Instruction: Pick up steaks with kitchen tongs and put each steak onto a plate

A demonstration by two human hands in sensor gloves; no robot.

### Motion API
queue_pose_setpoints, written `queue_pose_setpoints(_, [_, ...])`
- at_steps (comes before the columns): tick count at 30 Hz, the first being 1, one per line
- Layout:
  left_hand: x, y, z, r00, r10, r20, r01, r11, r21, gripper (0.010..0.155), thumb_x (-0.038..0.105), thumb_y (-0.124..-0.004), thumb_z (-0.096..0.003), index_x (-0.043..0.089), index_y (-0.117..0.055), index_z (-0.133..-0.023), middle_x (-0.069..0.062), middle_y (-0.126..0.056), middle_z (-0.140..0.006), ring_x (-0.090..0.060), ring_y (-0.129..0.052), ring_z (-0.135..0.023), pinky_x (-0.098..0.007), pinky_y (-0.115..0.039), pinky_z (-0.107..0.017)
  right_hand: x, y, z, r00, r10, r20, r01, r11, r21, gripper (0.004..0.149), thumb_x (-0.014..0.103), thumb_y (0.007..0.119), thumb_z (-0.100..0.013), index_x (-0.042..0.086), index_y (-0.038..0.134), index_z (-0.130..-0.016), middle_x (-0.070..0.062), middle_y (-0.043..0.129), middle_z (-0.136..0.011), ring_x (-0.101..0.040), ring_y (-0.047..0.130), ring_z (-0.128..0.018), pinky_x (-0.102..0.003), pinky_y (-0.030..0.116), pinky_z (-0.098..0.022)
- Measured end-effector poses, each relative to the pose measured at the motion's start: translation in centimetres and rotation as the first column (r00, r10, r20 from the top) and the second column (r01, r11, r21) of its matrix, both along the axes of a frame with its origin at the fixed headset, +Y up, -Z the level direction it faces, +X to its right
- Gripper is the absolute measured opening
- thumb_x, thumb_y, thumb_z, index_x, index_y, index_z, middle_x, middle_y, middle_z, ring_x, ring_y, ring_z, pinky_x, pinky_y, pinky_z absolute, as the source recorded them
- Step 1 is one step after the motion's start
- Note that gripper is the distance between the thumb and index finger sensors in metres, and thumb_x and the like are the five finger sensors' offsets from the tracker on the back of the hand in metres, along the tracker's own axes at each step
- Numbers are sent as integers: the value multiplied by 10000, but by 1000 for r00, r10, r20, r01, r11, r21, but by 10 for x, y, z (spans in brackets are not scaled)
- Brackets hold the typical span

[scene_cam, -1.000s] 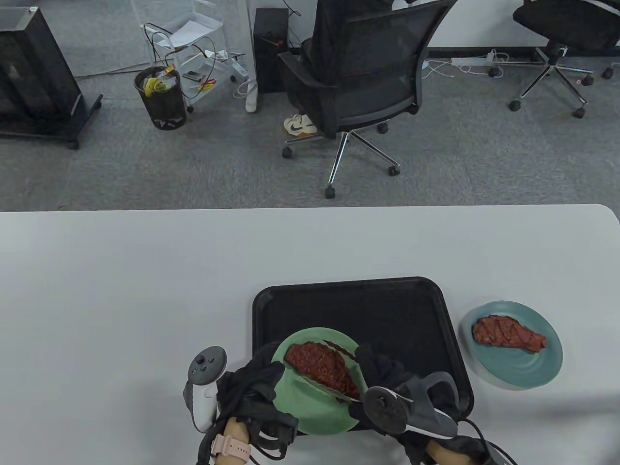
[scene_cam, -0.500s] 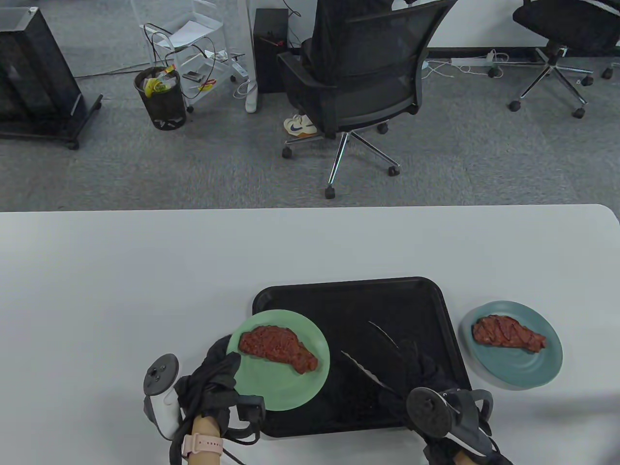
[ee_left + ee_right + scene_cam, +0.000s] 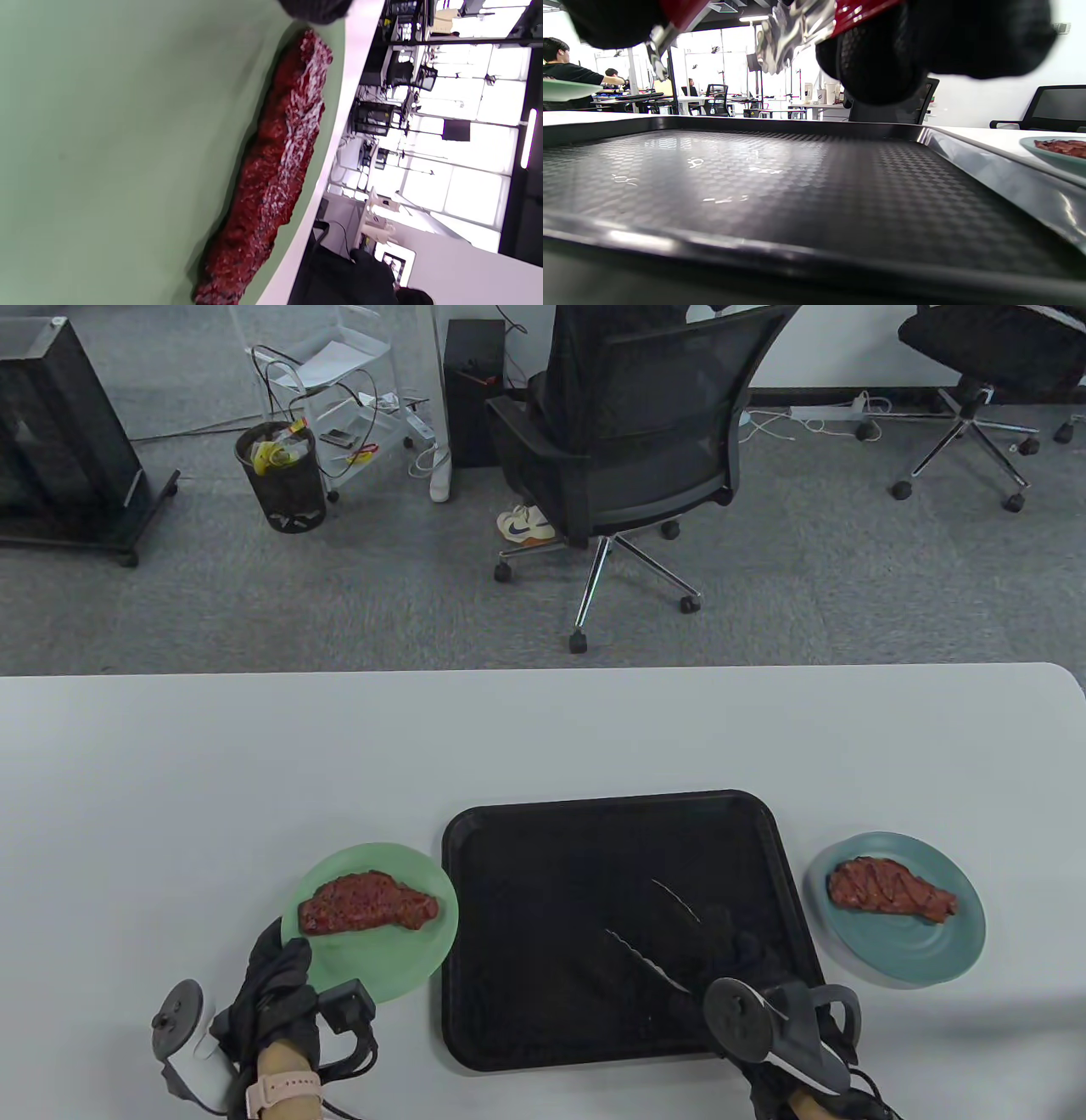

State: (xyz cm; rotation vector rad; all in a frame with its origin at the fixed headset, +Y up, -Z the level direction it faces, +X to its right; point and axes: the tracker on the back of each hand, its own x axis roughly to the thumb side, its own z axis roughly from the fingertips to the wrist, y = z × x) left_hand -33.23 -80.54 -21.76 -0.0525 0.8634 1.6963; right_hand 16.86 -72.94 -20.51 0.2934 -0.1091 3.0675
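While the left hand (image 3: 276,984) is gripping the near-left rim of the green plate (image 3: 399,959), fingers curled round its edge, a steak (image 3: 366,903) is lying flat on that plate's far half. It is showing as a long, irregular slab, dark red with a pebbled, glistening surface, paler flecks catching light in the left wrist view (image 3: 280,169). The plate is sitting on the white table (image 3: 254,763), just beside the left edge of the black tray (image 3: 543,831).

The right hand (image 3: 738,959) is holding the kitchen tongs (image 3: 653,929) over the tray's near-right part, fingers wrapped round the handles; the two metal arms are standing apart and holding nothing. A second steak (image 3: 891,889), similar in colour with darker diagonal marks, is resting on a blue plate (image 3: 925,959) right of the tray.
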Motion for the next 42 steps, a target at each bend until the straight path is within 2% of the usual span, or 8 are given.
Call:
queue_pose_setpoints(9, [-8,-8,3,995,-89,-49,84,992,-90,584,255,-668,-474,238,-538,-1044,-125,-724,-973,-390,-914,-683,-439,-860,-390,2,-3,-2,1000,-9,12,9,1000,-23,947,607,732,-359,57,405,-1057,-261,698,-947,-413,856,-572,-486,817,-311])
queue_pose_setpoints(17, [-4,-3,1,998,-64,-31,61,995,-75,600,231,-651,-481,209,-499,-1060,-144,-680,-996,-376,-839,-778,-444,-833,-447,-1,-4,-2,1000,9,5,-9,1000,-27,949,608,731,-358,55,405,-1057,-264,698,-947,-417,856,-570,-487,816,-310])
queue_pose_setpoints(22, [1,16,-3,971,-240,23,241,964,-114,623,203,-649,-476,174,-459,-1069,-172,-658,-991,-399,-836,-739,-413,-852,-396,-1,-3,-1,1000,11,3,-11,999,-32,950,608,731,-359,53,405,-1057,-267,696,-947,-418,855,-571,-489,815,-310])
queue_pose_setpoints(26, [6,30,-6,846,-520,117,533,821,-205,638,188,-681,-455,154,-483,-1060,-170,-697,-956,-343,-876,-635,-333,-873,-308,-3,-3,0,1000,16,1,-16,999,-40,950,609,730,-358,54,404,-1057,-265,694,-949,-417,855,-572,-488,815,-311])
queue_pose_setpoints(31, [13,39,-11,678,-692,248,735,632,-247,660,151,-726,-437,152,-500,-1057,-163,-720,-942,-329,-889,-602,-300,-875,-276,-5,-5,1,1000,26,-7,-26,998,-52,950,608,730,-359,53,405,-1057,-266,695,-948,-419,854,-572,-488,815,-311])
queue_pose_setpoints(35, [20,44,-15,533,-770,351,846,474,-243,673,154,-754,-429,151,-510,-1056,-159,-732,-935,-317,-895,-582,-282,-876,-270,-6,-6,1,999,39,-13,-39,998,-51,950,609,729,-360,53,404,-1058,-267,695,-948,-419,854,-572,-488,815,-311])
queue_pose_setpoints(38, [27,47,-19,391,-801,453,920,319,-229,684,174,-771,-426,164,-508,-1057,-163,-717,-946,-317,-882,-595,-286,-870,-289,-7,-6,1,999,42,-15,-43,998,-55,951,608,730,-359,52,404,-1058,-267,695,-948,-419,853,-572,-489,814,-311])
queue_pose_setpoints(42, [31,51,-20,303,-802,514,951,223,-213,683,193,-765,-431,173,-501,-1060,-167,-682,-969,-338,-857,-635,-303,-860,-320,-7,-7,1,998,54,-15,-55,997,-57,952,608,730,-359,51,403,-1058,-269,695,-948,-420,853,-573,-489,814,-311])
